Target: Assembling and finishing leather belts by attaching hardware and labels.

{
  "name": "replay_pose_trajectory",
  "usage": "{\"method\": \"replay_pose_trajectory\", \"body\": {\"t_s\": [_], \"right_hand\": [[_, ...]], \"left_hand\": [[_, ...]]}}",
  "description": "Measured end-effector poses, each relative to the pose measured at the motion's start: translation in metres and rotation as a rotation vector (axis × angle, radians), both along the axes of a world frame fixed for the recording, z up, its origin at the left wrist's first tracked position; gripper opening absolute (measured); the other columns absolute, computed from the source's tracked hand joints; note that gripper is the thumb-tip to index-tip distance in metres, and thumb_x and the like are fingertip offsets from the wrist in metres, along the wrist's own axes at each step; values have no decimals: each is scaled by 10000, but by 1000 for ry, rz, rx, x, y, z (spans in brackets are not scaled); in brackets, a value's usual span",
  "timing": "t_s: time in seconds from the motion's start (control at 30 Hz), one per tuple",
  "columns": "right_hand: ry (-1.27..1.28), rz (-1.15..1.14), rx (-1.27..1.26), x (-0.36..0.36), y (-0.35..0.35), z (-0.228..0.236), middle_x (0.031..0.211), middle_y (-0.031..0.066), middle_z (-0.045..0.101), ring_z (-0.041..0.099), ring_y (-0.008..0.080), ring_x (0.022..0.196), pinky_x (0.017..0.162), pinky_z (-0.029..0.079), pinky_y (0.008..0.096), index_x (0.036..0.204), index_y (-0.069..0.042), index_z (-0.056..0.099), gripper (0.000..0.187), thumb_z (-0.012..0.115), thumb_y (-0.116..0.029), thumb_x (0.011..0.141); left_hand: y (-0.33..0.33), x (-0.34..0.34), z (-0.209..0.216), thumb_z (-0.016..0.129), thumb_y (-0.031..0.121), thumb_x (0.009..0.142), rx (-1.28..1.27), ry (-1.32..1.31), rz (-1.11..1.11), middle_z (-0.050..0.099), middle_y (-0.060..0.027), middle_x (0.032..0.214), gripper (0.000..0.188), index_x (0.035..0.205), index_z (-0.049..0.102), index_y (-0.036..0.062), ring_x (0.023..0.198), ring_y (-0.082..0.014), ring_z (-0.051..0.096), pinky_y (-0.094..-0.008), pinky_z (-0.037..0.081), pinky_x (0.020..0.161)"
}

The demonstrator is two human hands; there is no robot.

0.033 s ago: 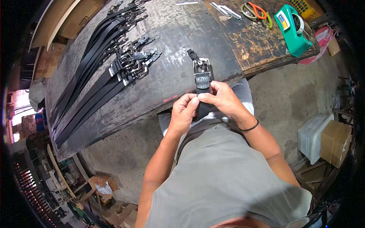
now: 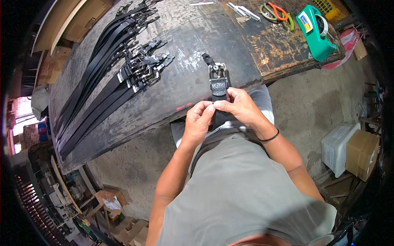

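A black belt [image 2: 218, 87] with a silver buckle [image 2: 218, 70] lies over the near edge of the worktable [image 2: 180, 88], buckle end on the tabletop. A small black tag or hanger piece [image 2: 208, 58] sticks out beyond the buckle. Below the buckle, my left hand [image 2: 198, 121] is closed in a pinch at the strap's left edge. From the other side my right hand [image 2: 241, 107] grips the same strap, its thumb across the front. The two thumbs nearly meet, and whatever small part lies between them is hidden. The strap's lower stretch hangs down in front of my lap.
Several black belts [image 2: 98, 74] lie in bundles on the table's left, buckles pointing away. At the far right are a green tape dispenser [image 2: 318, 35], scissors with orange handles [image 2: 280, 12] and white strips [image 2: 244, 11]. A cardboard box [image 2: 362, 155] and a white bin [image 2: 337, 148] stand at right.
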State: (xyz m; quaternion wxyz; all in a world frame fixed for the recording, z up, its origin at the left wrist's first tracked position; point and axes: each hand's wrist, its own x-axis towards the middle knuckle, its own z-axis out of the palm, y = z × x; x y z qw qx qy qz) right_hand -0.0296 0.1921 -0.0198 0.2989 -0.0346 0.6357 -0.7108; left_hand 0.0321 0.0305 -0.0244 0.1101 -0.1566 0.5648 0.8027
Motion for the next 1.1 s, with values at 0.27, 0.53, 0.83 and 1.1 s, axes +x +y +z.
{"method": "replay_pose_trajectory", "body": {"t_s": [0.27,0.53,0.83,1.1], "right_hand": [[-37,-7,-78,-1,2,6,866,20,637,552,62,767,666,468,234,960,15,630,306,763,-229,831],[-40,26,-21,1,8,-10,849,24,627,565,67,760,676,473,233,983,12,628,311,710,-270,881],[-110,-79,-151,13,15,-8,856,15,624,574,77,736,675,485,227,1001,17,629,236,637,-208,931],[-8,-14,-29,6,18,-8,785,8,623,565,72,711,638,471,231,917,17,649,223,655,-205,907]], "left_hand": [[2,1,-12,613,188,951,-45,22,26,599,51,810,142,980,623,49,632,-4,479,-174,390,544],[14,-2,-5,621,167,944,-79,78,139,605,47,807,111,946,621,57,630,2,486,-163,369,517],[14,-5,0,637,179,929,-69,53,171,575,61,779,119,930,622,61,598,0,437,-171,344,508],[6,-3,-2,625,163,931,-120,-19,82,588,51,795,106,950,630,59,623,-7,478,-174,387,520]]}}
